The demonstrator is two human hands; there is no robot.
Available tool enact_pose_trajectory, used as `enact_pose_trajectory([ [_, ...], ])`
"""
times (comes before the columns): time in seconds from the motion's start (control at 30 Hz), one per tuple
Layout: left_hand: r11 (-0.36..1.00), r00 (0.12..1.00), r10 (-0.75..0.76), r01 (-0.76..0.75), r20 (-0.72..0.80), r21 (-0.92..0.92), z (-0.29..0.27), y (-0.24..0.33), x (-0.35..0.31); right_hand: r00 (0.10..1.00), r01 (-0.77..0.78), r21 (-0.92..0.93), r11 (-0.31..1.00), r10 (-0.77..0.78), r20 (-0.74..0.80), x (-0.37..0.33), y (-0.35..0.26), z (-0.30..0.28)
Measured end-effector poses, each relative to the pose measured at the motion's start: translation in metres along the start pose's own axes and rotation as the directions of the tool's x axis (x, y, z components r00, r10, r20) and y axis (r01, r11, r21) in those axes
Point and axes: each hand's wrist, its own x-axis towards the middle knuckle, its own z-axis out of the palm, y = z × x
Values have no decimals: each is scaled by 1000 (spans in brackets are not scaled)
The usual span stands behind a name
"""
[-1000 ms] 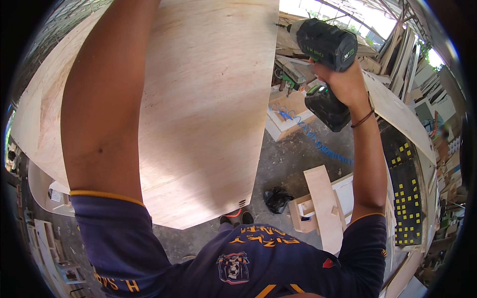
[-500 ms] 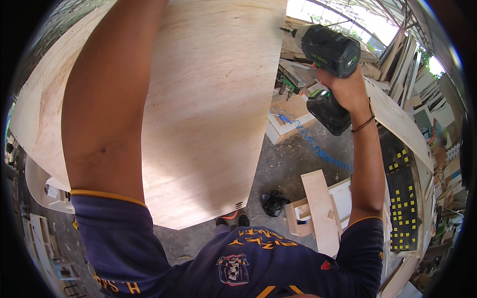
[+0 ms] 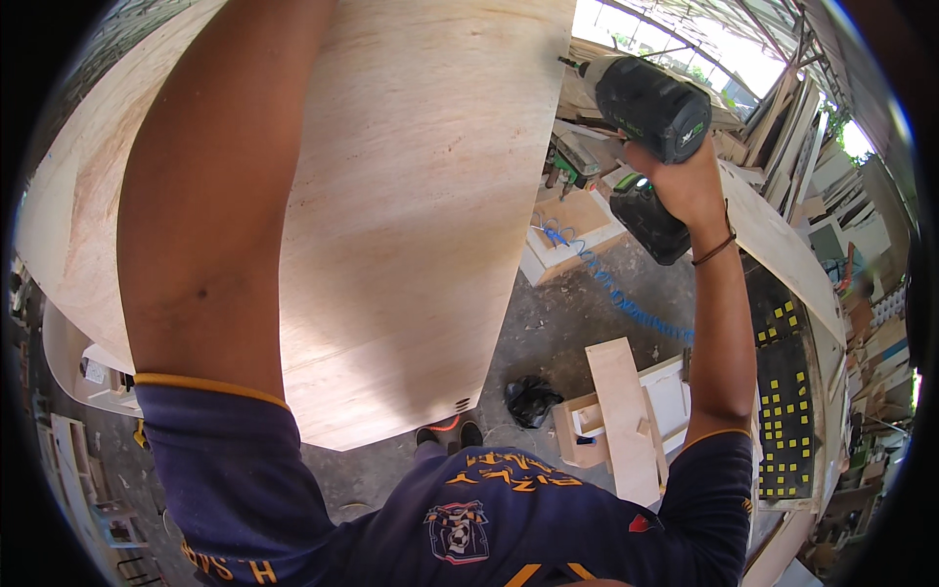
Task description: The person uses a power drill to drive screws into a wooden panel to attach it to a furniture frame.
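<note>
My right hand [image 3: 688,188] grips a black cordless driver [image 3: 653,110] with green markings, its battery low beneath the grip. The driver's bit points left at the right edge of a large pale plywood panel [image 3: 411,225], close to that edge; whether it touches cannot be made out. My left forearm [image 3: 210,215] reaches up across the panel and leaves the picture at the top, so the left hand is out of sight.
Below right, a coiled blue air hose [image 3: 626,301] crosses the grey floor beside a wooden box [image 3: 572,245]. A black plastic bag [image 3: 531,401] and a loose board [image 3: 623,421] lie nearer. Timber offcuts [image 3: 782,127] lean at the far right, past a dark panel with yellow squares [image 3: 784,430].
The view has shifted slightly. My right hand still holds the driver near the panel edge, its bit marginally lower in the picture. The grip has not visibly changed.
</note>
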Motion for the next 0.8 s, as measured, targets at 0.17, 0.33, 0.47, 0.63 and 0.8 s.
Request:
enact_pose_trajectory([
  [0.17,1000,1000,2,-2,-1,-17,-1,0,-3,995,-91,102,991,85,54,3,3,0],
  [0.33,999,1000,6,-6,-1,-45,1,4,-4,999,35,-88,996,-34,14,4,-3,-7],
  [0.47,998,1000,6,-6,-3,-68,0,4,-6,995,-65,52,997,61,74,7,0,-5],
  [0.63,993,1000,2,0,17,-115,-2,11,-15,999,41,-23,999,-41,-6,3,-1,-5],
  [0.8,1000,1000,1,-1,15,2,-2,0,-6,994,-87,63,994,82,69,6,0,-3],
])
